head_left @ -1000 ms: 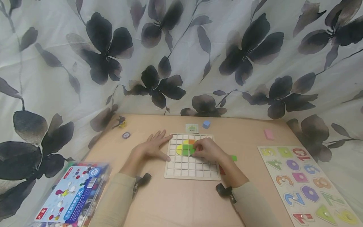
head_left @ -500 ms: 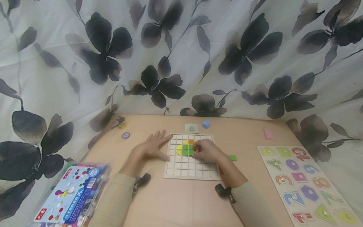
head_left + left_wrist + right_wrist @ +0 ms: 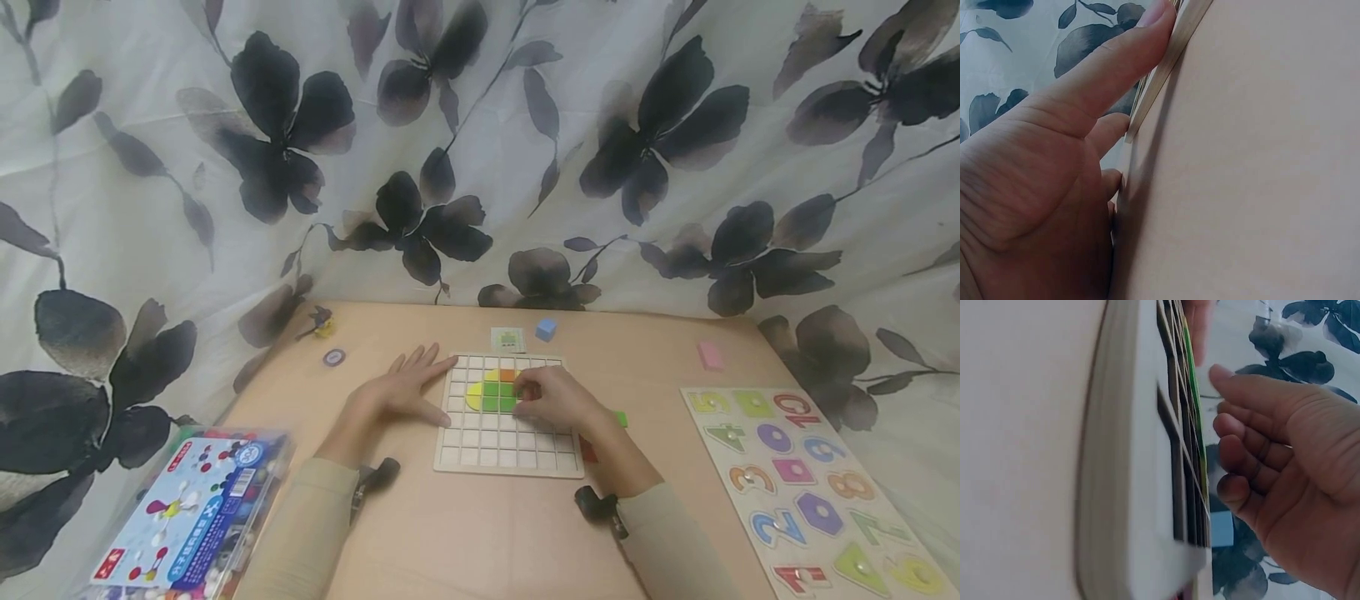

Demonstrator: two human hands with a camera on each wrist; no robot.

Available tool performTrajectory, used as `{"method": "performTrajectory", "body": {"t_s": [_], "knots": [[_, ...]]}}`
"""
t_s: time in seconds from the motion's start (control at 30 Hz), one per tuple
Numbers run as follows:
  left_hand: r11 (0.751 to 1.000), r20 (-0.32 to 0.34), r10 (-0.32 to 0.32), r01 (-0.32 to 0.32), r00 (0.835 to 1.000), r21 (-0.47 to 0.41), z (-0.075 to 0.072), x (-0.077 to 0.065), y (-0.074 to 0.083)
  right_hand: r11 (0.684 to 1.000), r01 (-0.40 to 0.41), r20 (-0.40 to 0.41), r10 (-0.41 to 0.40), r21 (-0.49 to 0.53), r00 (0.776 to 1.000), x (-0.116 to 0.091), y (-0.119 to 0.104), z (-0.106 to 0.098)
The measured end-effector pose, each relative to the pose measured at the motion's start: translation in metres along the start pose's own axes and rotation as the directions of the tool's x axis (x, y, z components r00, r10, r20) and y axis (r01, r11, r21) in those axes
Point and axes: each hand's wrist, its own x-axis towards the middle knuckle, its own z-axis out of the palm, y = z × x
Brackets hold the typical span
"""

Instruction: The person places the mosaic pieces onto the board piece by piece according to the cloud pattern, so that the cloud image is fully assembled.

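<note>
A white gridded board (image 3: pixel 480 442) lies on the table in the head view. Several yellow, green (image 3: pixel 491 403) and orange (image 3: pixel 507 375) pieces fill cells in its upper middle. My left hand (image 3: pixel 401 390) is spread along the board's left edge. Its thumb and index fingertip touch that edge, and the left wrist view shows the thumb (image 3: pixel 1129 50) against the wooden side. Over the coloured pieces is my right hand (image 3: pixel 553 397), covering part of the board. In the right wrist view its fingers (image 3: pixel 1238 453) curl loosely close above the board, with nothing visible between them and the thumb.
Behind the board are a small patterned card (image 3: pixel 507 339) and a blue block (image 3: pixel 546 330). A green piece (image 3: pixel 621 418) and a red piece (image 3: pixel 588 452) lie right of it. A number puzzle board (image 3: pixel 817 483) is at right, a boxed set (image 3: pixel 187 508) at left.
My right hand has shifted slightly to the right, and a little more of the green pieces shows beside its fingertips. The left hand has stayed in place at the board's edge.
</note>
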Motion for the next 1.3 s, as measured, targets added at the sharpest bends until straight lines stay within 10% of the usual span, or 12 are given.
{"method": "performTrajectory", "body": {"t_s": [0.57, 1.3], "knots": [[1.000, -0.002, -0.002, 0.002, 1.000, 0.016, 0.001, 0.002, -0.003, 1.000, 0.000, -0.095, 0.001, 0.009, 0.995, -0.040, 0.040, -0.068], [1.000, 0.000, 0.007, -0.007, 1.000, 0.006, -0.001, 0.002, -0.001, 0.999, -0.042, 0.107, 0.045, -0.029, 0.993, -0.063, 0.082, -0.105]]}}
